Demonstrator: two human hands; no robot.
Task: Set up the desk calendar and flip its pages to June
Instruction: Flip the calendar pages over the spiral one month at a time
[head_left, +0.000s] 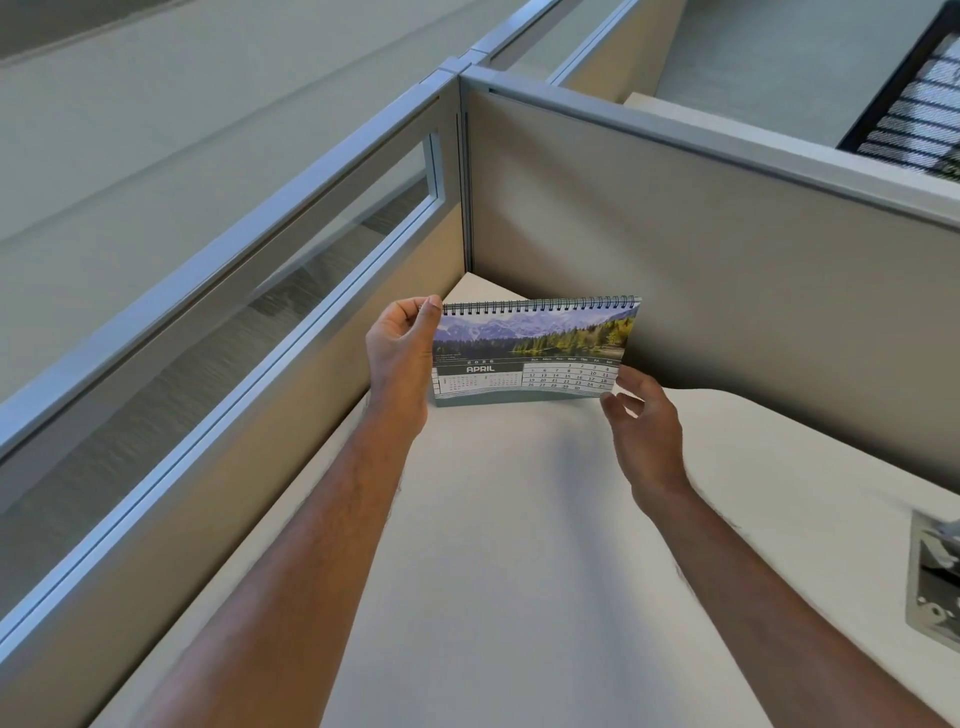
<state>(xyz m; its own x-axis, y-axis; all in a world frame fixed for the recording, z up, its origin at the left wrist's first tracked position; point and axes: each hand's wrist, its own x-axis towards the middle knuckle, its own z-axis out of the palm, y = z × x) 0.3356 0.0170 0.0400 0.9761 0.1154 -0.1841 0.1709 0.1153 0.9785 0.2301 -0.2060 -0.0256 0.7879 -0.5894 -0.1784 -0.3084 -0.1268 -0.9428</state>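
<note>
A spiral-bound desk calendar (535, 351) stands upright on the white desk (519, 545) near the far corner. Its front page shows a mountain lake photo and the word APRIL. My left hand (402, 353) grips the calendar's upper left corner beside the wire binding, thumb on the front. My right hand (641, 421) is at the lower right corner of the page, thumb and fingertips pinching or touching its edge, the other fingers spread.
Grey cubicle partitions (701, 249) close the desk at the back and on the left, the left one with a glass strip (291, 270). A metal cable grommet plate (935, 577) is set in the desk at the right edge.
</note>
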